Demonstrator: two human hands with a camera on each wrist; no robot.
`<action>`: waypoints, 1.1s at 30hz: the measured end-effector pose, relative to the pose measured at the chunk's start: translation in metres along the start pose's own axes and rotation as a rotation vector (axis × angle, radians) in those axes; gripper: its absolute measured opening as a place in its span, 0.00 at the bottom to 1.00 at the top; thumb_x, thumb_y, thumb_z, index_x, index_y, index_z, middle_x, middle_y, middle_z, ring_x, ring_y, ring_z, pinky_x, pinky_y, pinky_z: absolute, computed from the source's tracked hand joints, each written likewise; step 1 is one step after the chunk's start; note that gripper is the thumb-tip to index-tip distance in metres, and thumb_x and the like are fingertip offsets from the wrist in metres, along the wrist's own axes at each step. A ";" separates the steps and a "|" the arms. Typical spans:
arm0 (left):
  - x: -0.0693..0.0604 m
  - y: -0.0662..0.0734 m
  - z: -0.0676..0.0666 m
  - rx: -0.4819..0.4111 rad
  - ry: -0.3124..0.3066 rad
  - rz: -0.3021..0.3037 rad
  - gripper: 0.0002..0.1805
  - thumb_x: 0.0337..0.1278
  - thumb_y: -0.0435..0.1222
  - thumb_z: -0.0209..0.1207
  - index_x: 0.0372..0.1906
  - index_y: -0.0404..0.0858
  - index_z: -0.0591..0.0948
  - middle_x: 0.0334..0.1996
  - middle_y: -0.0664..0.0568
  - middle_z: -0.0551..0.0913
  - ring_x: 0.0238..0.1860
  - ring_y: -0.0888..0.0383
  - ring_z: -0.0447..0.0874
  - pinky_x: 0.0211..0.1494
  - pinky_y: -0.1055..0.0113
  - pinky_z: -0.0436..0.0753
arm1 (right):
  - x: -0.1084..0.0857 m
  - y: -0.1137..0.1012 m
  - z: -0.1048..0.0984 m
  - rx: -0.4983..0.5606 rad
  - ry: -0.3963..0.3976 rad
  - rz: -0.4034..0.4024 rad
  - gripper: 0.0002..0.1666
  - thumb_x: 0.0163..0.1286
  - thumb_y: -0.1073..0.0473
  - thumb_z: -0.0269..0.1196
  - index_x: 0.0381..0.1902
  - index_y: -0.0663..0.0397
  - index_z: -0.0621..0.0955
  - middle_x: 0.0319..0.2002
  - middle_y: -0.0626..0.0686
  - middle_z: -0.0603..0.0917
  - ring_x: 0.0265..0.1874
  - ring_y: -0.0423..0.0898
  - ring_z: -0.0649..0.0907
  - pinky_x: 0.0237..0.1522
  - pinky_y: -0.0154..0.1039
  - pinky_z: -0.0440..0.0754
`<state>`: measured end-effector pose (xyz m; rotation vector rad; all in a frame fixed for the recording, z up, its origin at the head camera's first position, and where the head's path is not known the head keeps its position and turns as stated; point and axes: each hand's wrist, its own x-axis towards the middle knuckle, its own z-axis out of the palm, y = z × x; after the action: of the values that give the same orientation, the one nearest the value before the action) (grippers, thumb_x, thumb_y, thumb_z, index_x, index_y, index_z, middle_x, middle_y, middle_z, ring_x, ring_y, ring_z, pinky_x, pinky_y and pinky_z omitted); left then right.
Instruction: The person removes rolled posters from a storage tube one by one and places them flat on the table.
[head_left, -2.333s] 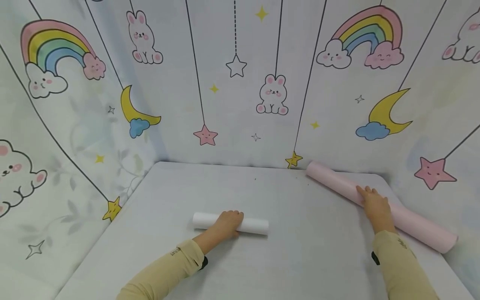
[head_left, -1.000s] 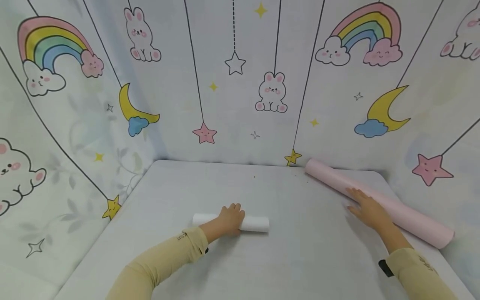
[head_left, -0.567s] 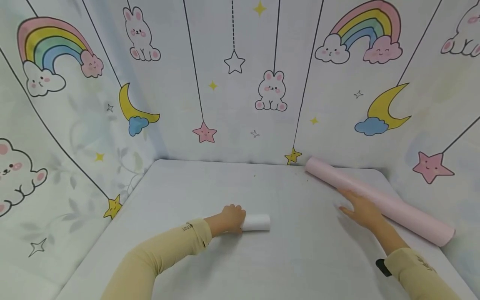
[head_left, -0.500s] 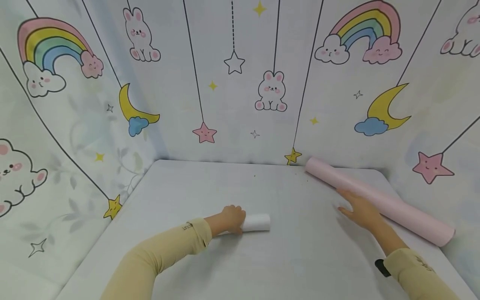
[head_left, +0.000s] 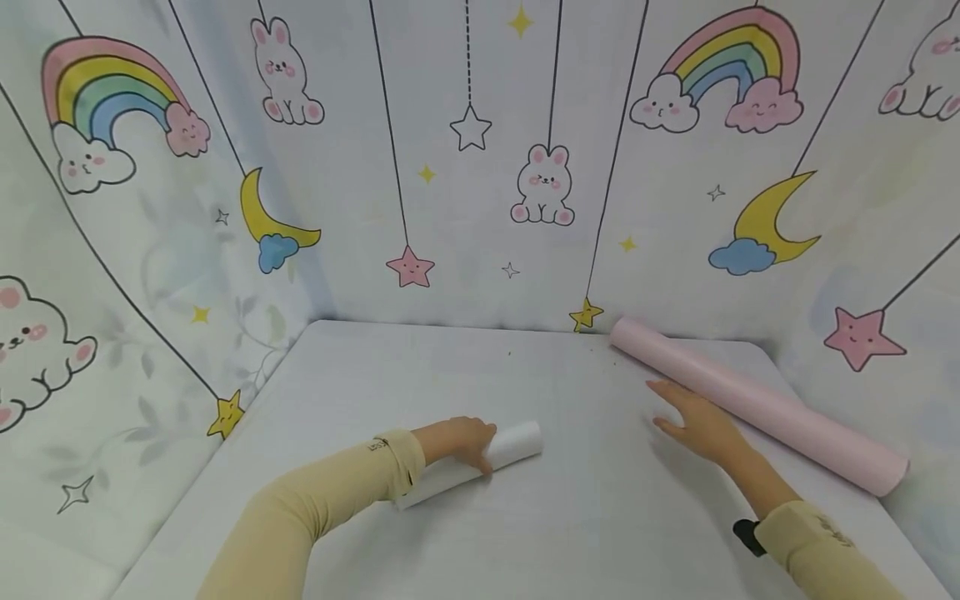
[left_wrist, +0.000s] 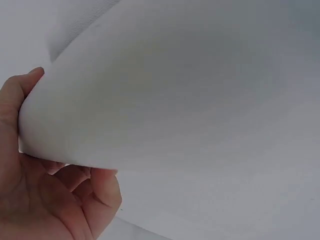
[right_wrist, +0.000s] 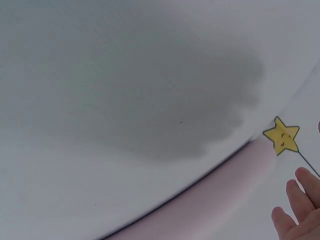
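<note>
A white roll point(head_left: 517, 443) lies slanted on the white table point(head_left: 600, 517), its near left end partly behind the sleeve. My left hand point(head_left: 463, 440) grips the roll around its middle. In the left wrist view, the fingers and thumb of that hand point(left_wrist: 55, 200) curl about the white roll point(left_wrist: 150, 100). Farther right, a longer pink roll point(head_left: 787, 421) rests diagonally along the table's right side. Just left of it is my right hand point(head_left: 697, 421), fingers extended and thumb spread, holding nothing. The right wrist view catches its fingertips beside the pink roll point(right_wrist: 200, 205).
A patterned cloth point(head_left: 480, 217) with rabbits, stars, moons and rainbows hangs behind the table and along both sides. The pink roll's far end reaches the table's back edge. A few tiny dark specks dot the tabletop near the back.
The white roll has turned in my left hand, from lying crosswise to slanting with its left end nearer me. My right hand has left the pink roll and moved leftward.
</note>
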<state>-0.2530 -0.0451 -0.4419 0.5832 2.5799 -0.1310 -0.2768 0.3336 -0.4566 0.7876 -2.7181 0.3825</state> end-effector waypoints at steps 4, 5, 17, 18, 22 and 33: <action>-0.001 0.002 0.000 -0.125 -0.040 0.004 0.35 0.50 0.51 0.62 0.60 0.39 0.67 0.45 0.48 0.76 0.39 0.55 0.78 0.38 0.63 0.79 | 0.002 -0.013 0.000 0.020 -0.042 0.021 0.34 0.58 0.57 0.65 0.62 0.59 0.69 0.58 0.62 0.73 0.56 0.63 0.70 0.53 0.58 0.67; -0.002 0.003 0.000 -0.168 -0.049 0.002 0.34 0.50 0.51 0.62 0.59 0.39 0.67 0.42 0.48 0.76 0.36 0.56 0.78 0.33 0.64 0.79 | 0.003 -0.016 0.000 0.026 -0.051 0.028 0.34 0.58 0.56 0.65 0.62 0.58 0.69 0.58 0.62 0.72 0.56 0.64 0.70 0.53 0.59 0.66; 0.002 0.022 0.017 -0.626 0.023 -0.040 0.35 0.48 0.49 0.64 0.54 0.31 0.63 0.28 0.48 0.72 0.23 0.56 0.76 0.22 0.64 0.79 | 0.006 -0.041 -0.002 0.083 -0.114 0.053 0.35 0.59 0.55 0.64 0.63 0.58 0.67 0.60 0.64 0.69 0.59 0.64 0.67 0.58 0.60 0.59; 0.003 0.024 0.018 -0.644 0.039 -0.048 0.36 0.48 0.49 0.64 0.54 0.30 0.63 0.28 0.47 0.72 0.23 0.56 0.76 0.22 0.64 0.79 | 0.007 -0.042 -0.002 0.085 -0.118 0.056 0.36 0.60 0.55 0.64 0.64 0.57 0.67 0.60 0.63 0.69 0.59 0.64 0.67 0.59 0.59 0.59; 0.007 0.034 0.021 -0.705 0.108 -0.083 0.39 0.48 0.50 0.63 0.55 0.26 0.62 0.27 0.45 0.71 0.22 0.55 0.76 0.21 0.64 0.79 | 0.008 -0.046 -0.001 0.085 -0.121 0.049 0.36 0.60 0.53 0.64 0.64 0.56 0.67 0.61 0.62 0.69 0.60 0.63 0.66 0.59 0.59 0.59; 0.028 0.053 0.027 -0.900 0.250 -0.132 0.47 0.48 0.50 0.64 0.58 0.19 0.56 0.29 0.40 0.70 0.18 0.53 0.76 0.19 0.63 0.78 | 0.010 -0.069 0.001 0.093 -0.112 0.030 0.37 0.60 0.47 0.63 0.65 0.53 0.66 0.61 0.60 0.69 0.61 0.62 0.66 0.57 0.62 0.60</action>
<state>-0.2404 0.0085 -0.4789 0.0842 2.5400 1.0569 -0.2470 0.2721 -0.4420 0.8168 -2.8370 0.4887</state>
